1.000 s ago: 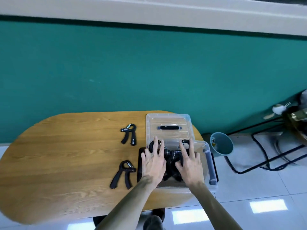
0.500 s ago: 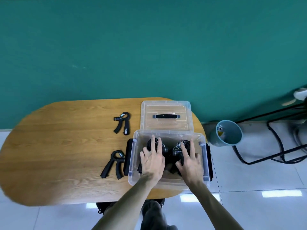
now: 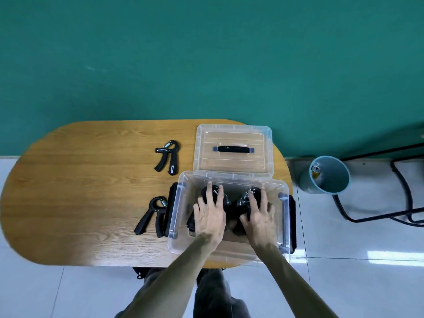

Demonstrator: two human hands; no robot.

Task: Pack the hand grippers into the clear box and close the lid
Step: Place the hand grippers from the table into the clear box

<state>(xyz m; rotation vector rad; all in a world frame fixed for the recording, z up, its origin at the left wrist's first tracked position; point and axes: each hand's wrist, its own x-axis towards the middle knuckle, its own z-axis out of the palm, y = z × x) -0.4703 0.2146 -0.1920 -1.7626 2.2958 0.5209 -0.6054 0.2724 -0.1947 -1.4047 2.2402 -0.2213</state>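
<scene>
**A:** Under both palms, what have we got?

**B:** Packed grippers, a dark cluster on the floor of the box. The left hand lies flat on the left part of the cluster, fingers straight and spread, pressing rather than grasping. The right hand does the same on the right part, fingers extended over a spring end. Neither one is curled round anything.

**A:** So how far along?

**B:** Partway, I'd judge. How many sit in the box I cannot tell, since the hands cover them. Two are not yet packed: a near gripper just left of the left hand, right beside the box's black latch, and a far gripper further out, left of and beyond the fingertips.

**A:** And the lid?

**B:** Off. The lid lies flat just past both sets of fingertips, handle up, its near edge touching or overlapping the box's far rim; which, I cannot say.

**A:** Room to move?

**B:** Plenty of bare table out to the left, so reaching for the loose pair looks unobstructed. To the right it's tight: the box sits at the table's rounded right end, and its near right corner seems to overhang the edge. A hard push that way could tip it. Off the table, further right, a bin stands on the floor.
</scene>
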